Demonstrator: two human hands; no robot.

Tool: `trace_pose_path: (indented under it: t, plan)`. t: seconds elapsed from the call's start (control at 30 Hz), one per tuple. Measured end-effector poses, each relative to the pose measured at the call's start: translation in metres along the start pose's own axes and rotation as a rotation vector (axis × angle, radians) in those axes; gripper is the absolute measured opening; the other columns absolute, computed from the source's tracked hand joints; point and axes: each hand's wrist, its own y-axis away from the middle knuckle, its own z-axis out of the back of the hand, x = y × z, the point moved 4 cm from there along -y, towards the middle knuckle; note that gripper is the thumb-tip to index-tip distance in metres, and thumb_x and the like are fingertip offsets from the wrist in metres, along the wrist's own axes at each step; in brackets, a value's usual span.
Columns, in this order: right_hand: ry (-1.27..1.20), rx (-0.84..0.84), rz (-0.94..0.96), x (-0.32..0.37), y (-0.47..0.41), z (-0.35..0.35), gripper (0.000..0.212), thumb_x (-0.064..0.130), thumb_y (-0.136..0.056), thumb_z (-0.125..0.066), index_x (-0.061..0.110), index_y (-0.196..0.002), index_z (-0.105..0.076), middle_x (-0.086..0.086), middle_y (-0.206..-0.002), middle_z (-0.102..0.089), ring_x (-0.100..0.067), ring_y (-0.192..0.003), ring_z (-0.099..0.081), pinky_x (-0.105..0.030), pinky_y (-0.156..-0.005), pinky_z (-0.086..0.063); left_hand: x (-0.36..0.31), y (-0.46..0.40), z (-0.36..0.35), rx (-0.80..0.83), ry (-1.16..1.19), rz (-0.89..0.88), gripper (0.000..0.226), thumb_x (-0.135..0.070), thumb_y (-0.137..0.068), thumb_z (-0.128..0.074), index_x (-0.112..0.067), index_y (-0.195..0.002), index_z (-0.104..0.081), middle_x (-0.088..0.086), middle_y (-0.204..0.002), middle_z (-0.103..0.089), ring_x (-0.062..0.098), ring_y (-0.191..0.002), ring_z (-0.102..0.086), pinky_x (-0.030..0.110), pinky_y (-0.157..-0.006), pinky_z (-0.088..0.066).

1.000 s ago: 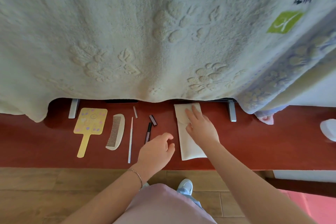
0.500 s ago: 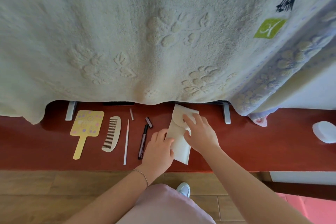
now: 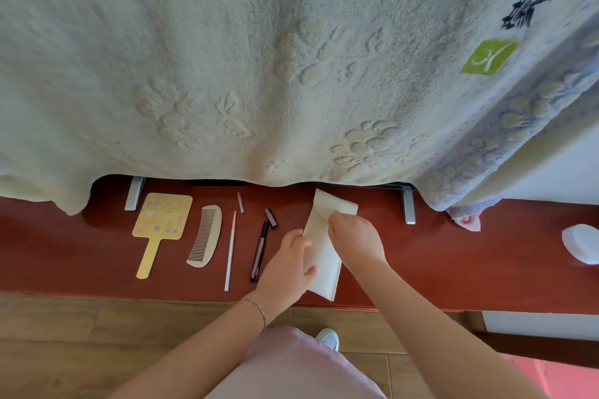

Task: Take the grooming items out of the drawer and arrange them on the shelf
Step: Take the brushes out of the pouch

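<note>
On the red-brown shelf point(image 3: 453, 269) lies a row of grooming items: a yellow hand mirror point(image 3: 159, 227), a pale comb point(image 3: 205, 236), a thin white stick point(image 3: 230, 251) and a dark pen-shaped liner point(image 3: 259, 251) with its cap point(image 3: 270, 216) above it. A small stub point(image 3: 240, 202) lies further back. A white folded pouch point(image 3: 322, 269) lies tilted to the right of the liner. My left hand point(image 3: 287, 267) grips the pouch's left edge. My right hand point(image 3: 356, 241) presses on its upper right part with fingers curled over it.
A large cream towel point(image 3: 259, 58) hangs over the back of the shelf and hides what is behind it. Two grey metal brackets point(image 3: 134, 193) point(image 3: 407, 206) stand under it. A white round container point(image 3: 581, 244) sits at the far right. Wooden floor lies below.
My left hand has moved right and taken hold of the pouch. The pouch has turned from straight to tilted and shifted left toward the liner. My right hand stays on it.
</note>
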Motion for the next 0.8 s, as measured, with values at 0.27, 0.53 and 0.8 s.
trace_pose_path:
  t: [0.27,0.53,0.8]
  plan:
    - [-0.368,-0.286,0.052,0.019,0.037,0.038,0.013,0.006,-0.083,-0.052,0.004,-0.074,-0.059,-0.004,-0.063,-0.06,-0.02,-0.059,-0.056,-0.031,-0.048,-0.049,-0.023,-0.017,0.023,0.111,0.87,0.144,0.044,-0.031,-0.08,-0.071,-0.03,-0.12,-0.052,-0.009,-0.104,-0.067,0.012,-0.1,-0.063,0.026,-0.085,-0.052]
    - [-0.577,-0.314,-0.173,-0.03,0.021,0.1,0.011,0.004,-0.089,-0.053,0.006,-0.08,-0.06,-0.003,-0.07,-0.06,-0.008,-0.06,-0.048,-0.019,-0.055,-0.035,-0.028,0.005,0.047,0.441,0.848,0.044,0.038,-0.015,-0.083,-0.062,-0.032,-0.116,-0.052,0.002,-0.107,-0.065,0.017,-0.095,-0.064,0.029,-0.079,-0.055]
    - [0.07,-0.695,0.129,-0.017,0.027,0.113,0.041,-0.01,-0.073,-0.05,0.014,-0.103,-0.063,-0.006,-0.088,-0.048,-0.023,-0.058,-0.05,-0.029,-0.045,-0.042,-0.036,0.015,0.056,0.538,0.818,0.096,0.05,-0.027,-0.075,-0.066,-0.036,-0.121,-0.048,-0.005,-0.109,-0.065,0.015,-0.098,-0.064,0.037,-0.087,-0.053]
